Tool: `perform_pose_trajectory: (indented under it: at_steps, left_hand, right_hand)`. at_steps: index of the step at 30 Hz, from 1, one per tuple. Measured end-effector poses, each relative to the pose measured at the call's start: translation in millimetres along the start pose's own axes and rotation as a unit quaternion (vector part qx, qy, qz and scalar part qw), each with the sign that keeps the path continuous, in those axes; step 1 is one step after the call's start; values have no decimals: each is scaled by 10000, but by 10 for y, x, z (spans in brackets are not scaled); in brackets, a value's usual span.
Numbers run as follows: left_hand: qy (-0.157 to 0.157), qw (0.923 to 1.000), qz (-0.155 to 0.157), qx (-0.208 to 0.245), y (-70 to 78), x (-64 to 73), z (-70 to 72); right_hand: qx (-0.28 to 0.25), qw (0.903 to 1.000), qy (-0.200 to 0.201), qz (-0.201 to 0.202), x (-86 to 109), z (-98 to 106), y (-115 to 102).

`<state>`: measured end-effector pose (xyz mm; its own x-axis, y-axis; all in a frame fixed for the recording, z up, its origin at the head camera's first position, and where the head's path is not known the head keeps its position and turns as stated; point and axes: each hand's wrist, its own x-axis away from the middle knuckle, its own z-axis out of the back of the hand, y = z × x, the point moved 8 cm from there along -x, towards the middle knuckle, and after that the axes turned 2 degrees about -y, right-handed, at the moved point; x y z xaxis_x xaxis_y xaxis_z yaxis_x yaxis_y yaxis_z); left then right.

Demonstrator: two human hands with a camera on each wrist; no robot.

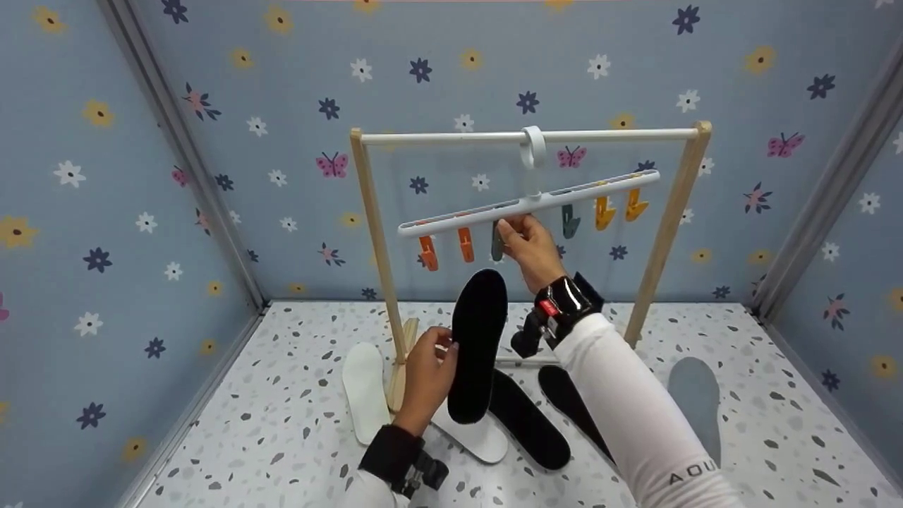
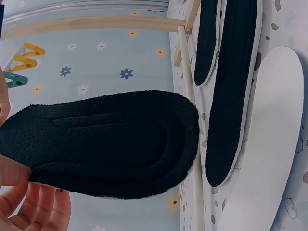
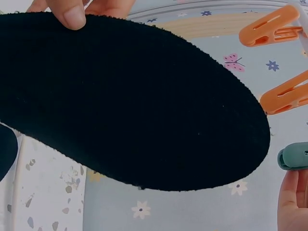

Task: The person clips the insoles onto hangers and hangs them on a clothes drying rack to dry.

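Note:
A black insole [image 1: 478,346] is held upright by my left hand [image 1: 429,370], thumb on its face and fingers behind its left edge. The left wrist view shows the insole's moulded heel end [image 2: 130,144] beyond the thumb. Up at the tilted white clip hanger [image 1: 480,217], my right hand [image 1: 532,250] pinches a dark green clip [image 1: 497,241] left of the hook. In the right wrist view the insole's rounded end [image 3: 211,125] stays apart from that green clip [image 3: 294,156]. Other clips hang beside it: orange [image 1: 465,245] to the left, green [image 1: 570,222] and yellow [image 1: 603,214] to the right.
The hanger hooks over a white rail [image 1: 444,138] on a wooden-legged rack [image 1: 663,247]. On the speckled surface [image 1: 282,423] lie white insoles [image 1: 365,395], black ones [image 1: 532,423] and a grey one [image 1: 695,395]. Flower-patterned panels [image 1: 296,233] stand behind and at both sides.

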<state>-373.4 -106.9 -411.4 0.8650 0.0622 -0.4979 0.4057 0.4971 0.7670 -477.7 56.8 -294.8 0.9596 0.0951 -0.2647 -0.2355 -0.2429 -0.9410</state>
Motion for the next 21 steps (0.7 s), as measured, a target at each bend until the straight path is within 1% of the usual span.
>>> perform_pose_trajectory:
  at_steps: [4, 7, 16, 21]
  left_hand:
    - [-29, 10000, 19, 19, 3, 1, -11]
    - [-30, 10000, -23, -8, 3, 5, -19]
    - [130, 9997, -179, -47, 38, -26, -23]
    - [130, 9997, -171, -105, 40, -49, -33]
  right_hand:
    - [39, 10000, 60, -34, -3, 9, 8]
    - [99, 9999, 124, -52, -1, 18, 11]
    - [72, 9999, 152, -25, 3, 5, 0]
    - [31, 9998, 172, -16, 2, 7, -6]
